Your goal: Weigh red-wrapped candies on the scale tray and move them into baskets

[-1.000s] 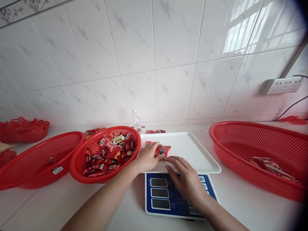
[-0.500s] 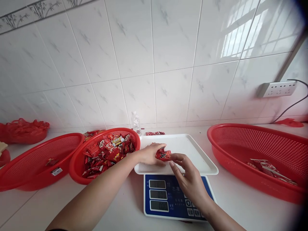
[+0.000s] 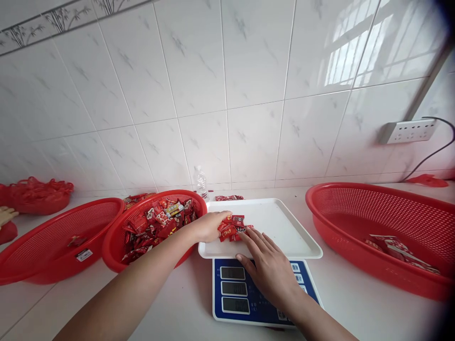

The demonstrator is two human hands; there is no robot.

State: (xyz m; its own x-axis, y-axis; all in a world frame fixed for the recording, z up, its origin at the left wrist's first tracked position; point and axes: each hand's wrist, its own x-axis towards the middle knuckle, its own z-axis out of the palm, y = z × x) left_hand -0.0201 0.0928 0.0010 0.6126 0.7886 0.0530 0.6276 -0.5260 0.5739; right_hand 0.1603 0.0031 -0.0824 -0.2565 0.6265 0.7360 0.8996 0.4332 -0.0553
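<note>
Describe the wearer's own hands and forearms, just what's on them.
Neither the left hand nor the right hand wears a glove, and no ring, watch or bracelet shows. The left forearm and right forearm are uncovered to the picture's edge, with no sleeve in view.

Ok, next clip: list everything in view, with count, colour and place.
Baskets: three, red, two left, one right
Wrapped packets: several on the tray, many in the middle basket, a few in the right one, mostly red, exact count unclear
Small item: one, reddish, left basket
Tray: one, white, atop scale
Scale: one, blue and white, front centre
Bottle: one, clear, by wall
Patterned packet: one, red-white, behind tray
Red bags: heap, far left
Socket strip: one, white, right wall
Counter: one, white, underneath
Another person's hand: one, pale, left edge
Left hand: one, at packets
Right hand: one, at packets
</note>
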